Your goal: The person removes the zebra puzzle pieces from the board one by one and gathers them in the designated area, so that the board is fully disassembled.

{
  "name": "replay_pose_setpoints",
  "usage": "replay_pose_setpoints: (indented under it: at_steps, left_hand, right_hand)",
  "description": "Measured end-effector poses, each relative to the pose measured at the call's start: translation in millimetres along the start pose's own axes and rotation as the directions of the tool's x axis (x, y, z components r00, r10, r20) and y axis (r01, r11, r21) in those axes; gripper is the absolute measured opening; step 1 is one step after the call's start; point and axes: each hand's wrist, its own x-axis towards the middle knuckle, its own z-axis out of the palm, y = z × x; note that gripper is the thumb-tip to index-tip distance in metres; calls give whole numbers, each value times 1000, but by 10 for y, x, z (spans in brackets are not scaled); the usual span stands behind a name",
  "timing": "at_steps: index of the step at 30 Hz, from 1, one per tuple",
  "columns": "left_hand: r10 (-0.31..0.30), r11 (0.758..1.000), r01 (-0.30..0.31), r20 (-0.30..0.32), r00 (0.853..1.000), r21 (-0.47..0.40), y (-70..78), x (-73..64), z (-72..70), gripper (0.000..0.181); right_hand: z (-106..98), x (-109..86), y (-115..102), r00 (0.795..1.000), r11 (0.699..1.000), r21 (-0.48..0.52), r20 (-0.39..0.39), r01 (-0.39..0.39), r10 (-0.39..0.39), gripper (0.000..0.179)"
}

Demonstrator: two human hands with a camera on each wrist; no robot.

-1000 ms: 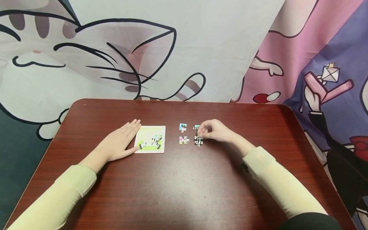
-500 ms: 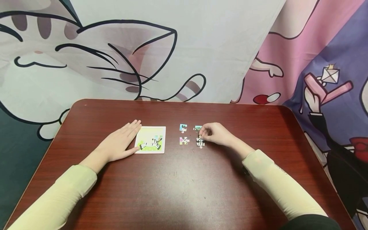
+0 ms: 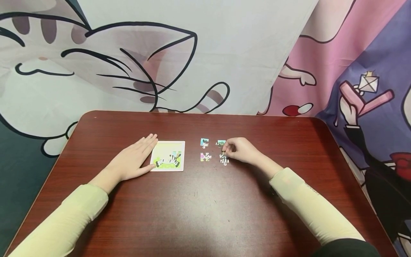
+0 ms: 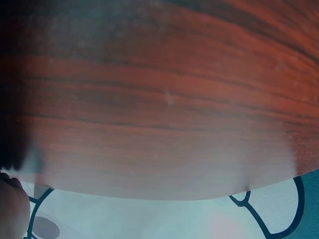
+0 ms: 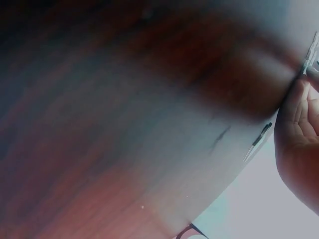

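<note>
My left hand lies with straight fingers along the left edge of a square white puzzle board with a zebra picture. To the right, my right hand pinches a black-and-white jigsaw piece between thumb and fingertips. That piece looks tilted in the head view. The right wrist view catches it edge-on as a thin puzzle piece at the fingertips. On the table beside it lie a blue-topped piece, a pink-and-green piece and a green-and-blue piece, the last close to my knuckles.
The pieces and board lie on a brown wooden table with rounded far corners. Behind its far edge hangs a white cloth with a cartoon cat, and a pink and purple cloth hangs at the right.
The black-and-white piece in my right hand has shifted slightly right and tilted; its pattern shows less clearly now. My right hand has lowered slightly toward me. The left hand stays in place.
</note>
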Motion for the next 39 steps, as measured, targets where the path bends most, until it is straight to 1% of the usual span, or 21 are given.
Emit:
replay_pose_setpoints:
  at_steps: [3, 7, 15, 22, 27, 33, 39]
  left_hand:
    - [3, 1000, -3, -9, 1000, -2, -1, -2, -6, 88]
    - [8, 1000, -8, -8, 1000, -4, 5, 1, -22, 88]
    - [0, 1000, 0, 1, 1000, 2, 9, 0, -34, 88]
    - [-1, 1000, 1, 6, 1000, -4, 14, 6, -35, 88]
    - [0, 1000, 0, 6, 1000, 3, 5, 6, -36, 88]
    - [-2, 1000, 2, 12, 1000, 4, 3, 8, -36, 88]
    - [-3, 1000, 3, 13, 1000, 1, 11, 10, -34, 88]
  right_hand:
    - [-6, 5, -9, 1000, 1000, 6, 7, -5, 5, 5]
    - [-15, 8, -28, 1000, 1000, 7, 18, -18, 18, 7]
    - [-15, 4, -41, 1000, 1000, -11, 3, -23, 23, 7]
    - [-11, -14, -13, 1000, 999, 24, -2, -27, 27, 9]
    - [-22, -15, -40, 1000, 998, 54, -19, -13, 14, 9]
    - [-36, 56, -187, 999, 994, 105, -51, 21, -16, 9]
    - [10, 196, -381, 998, 990, 136, -38, 45, -40, 8]
